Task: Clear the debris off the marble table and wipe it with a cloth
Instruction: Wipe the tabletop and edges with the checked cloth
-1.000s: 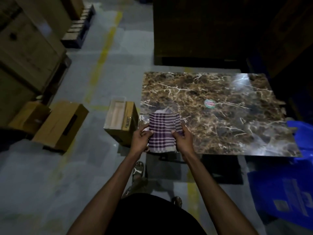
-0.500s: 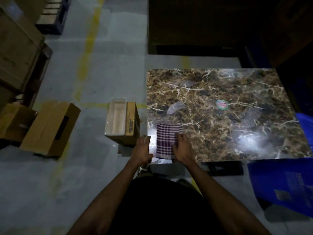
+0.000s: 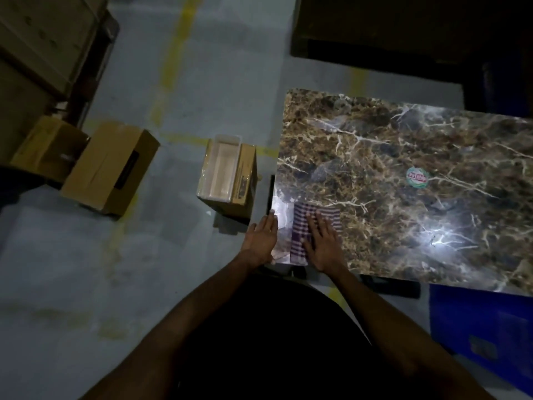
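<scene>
A brown marble table [image 3: 403,157] with white veins fills the right half of the head view. A folded purple-and-white checked cloth [image 3: 300,229] lies flat on its near left corner. My right hand [image 3: 323,241] presses flat on the cloth with straight, spread fingers. My left hand [image 3: 262,238] rests at the table's left edge beside the cloth, fingers straight, holding nothing. A small round sticker [image 3: 417,177] sits on the marble further right.
An open cardboard box [image 3: 227,171] with a white insert stands on the floor just left of the table. Two more cardboard boxes [image 3: 109,168] lie further left. A blue bag [image 3: 484,321] sits at the lower right; dark furniture [image 3: 403,33] stands behind the table.
Both hands held the cloth up by its sides; now it lies flat on the corner. My right hand has flattened on top of it and my left hand has let go.
</scene>
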Available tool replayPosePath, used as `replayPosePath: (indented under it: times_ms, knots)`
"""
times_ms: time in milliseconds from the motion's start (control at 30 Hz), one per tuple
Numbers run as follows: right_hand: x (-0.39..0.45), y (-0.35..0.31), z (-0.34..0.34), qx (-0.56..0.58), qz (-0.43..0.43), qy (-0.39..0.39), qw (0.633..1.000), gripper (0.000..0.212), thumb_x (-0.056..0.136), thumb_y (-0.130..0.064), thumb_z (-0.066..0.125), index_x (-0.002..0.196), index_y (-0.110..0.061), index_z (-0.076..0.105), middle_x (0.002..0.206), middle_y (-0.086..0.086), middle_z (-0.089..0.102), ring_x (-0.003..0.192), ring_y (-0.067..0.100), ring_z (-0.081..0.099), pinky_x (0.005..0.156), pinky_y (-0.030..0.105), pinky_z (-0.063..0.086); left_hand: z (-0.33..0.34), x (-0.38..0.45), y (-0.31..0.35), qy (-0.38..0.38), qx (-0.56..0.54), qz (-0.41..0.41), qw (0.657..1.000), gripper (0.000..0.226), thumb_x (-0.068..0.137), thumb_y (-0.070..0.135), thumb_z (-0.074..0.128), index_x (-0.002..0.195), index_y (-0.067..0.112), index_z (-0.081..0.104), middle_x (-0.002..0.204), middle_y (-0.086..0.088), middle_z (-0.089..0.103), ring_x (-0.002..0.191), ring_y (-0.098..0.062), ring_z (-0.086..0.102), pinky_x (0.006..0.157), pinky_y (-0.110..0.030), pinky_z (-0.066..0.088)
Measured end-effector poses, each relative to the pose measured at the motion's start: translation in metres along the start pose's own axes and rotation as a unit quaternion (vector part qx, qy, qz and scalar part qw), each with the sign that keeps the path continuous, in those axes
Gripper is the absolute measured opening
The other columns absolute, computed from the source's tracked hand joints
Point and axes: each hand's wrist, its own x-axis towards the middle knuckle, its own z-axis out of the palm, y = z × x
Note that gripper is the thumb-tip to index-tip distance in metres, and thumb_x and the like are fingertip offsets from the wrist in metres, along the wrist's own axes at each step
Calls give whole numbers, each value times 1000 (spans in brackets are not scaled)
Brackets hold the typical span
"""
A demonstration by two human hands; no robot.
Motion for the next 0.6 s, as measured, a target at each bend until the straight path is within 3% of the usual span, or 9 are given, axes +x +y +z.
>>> replayPosePath:
  times_ms: [67,133,300,433,533,600]
  knots:
    - [13,-10,3,13,52,27,998,70,103,-59,15,166,-30,11,173,8,7,159,36,7,126,56,15,-1,-1,11,7,-2,-22,1000,113,85,28,78,162,1,0,171,-17,-4,158,-32,10,124,-51,23]
    - [21,-24,10,15,48,35,998,70,103,-58,14,166,-26,16,173,11,10,158,39,9,125,56,12,-3,1,18,22,-5,-39,999,98,94,19,68,162,2,-2,171,-18,-2,158,-33,5,127,-50,16]
    - [-15,-4,31,-21,-72,-2,997,66,107,-54,29,166,-33,8,174,4,2,160,30,3,128,53,10,-5,10,22,25,-13,-53,998,119,84,39,80,162,4,-3,170,-19,-7,158,-34,-9,124,-44,-1]
    - [-33,23,31,-2,-34,52,998,67,107,-51,35,166,-27,14,173,8,12,159,33,9,127,53,15,6,26,19,30,9,-50,998,126,75,37,88,161,-3,4,169,-26,2,157,-39,-2,125,-42,6]
    - [-4,8,33,-13,11,94,995,67,108,-50,39,165,-23,18,171,14,17,159,37,9,127,55,15,8,26,14,38,26,-46,998,111,85,30,78,161,-3,3,169,-26,1,157,-40,-2,126,-44,6]
    - [12,-10,36,-10,-10,114,993,65,109,-49,40,164,-19,23,170,16,19,158,38,11,125,57,17,4,26,12,37,35,-39,998,112,86,31,76,161,-1,-1,169,-26,-3,157,-40,-5,126,-45,2]
